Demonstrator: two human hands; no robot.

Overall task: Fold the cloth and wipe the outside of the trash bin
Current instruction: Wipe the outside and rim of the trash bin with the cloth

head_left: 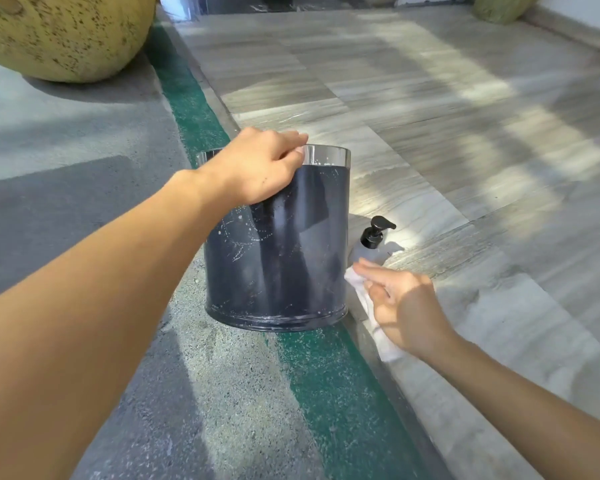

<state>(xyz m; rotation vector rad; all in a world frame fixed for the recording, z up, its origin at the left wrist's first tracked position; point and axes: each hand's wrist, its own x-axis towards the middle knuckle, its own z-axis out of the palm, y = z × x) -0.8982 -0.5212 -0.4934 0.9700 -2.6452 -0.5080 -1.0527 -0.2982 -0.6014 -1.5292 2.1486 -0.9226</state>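
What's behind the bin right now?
A pump bottle stands just past the right edge of the bin, its base hidden by the right hand and cloth. Anything directly behind the bin is covered by it and the left hand gripping its rim.

1 trash bin (278, 265), 1 cloth (387, 348), 1 pump btl (374, 235), 2 lg pots: yellow pot (63, 36), green pot (499, 8)

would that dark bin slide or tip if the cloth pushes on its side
Likely light and apt to slide: the left hand grips the trash bin by its rim, seemingly steadying it. Tipping seems unlikely from a low push, where the right hand holds the cloth, given the wide flat base. Its glossy wall may feel slippery.
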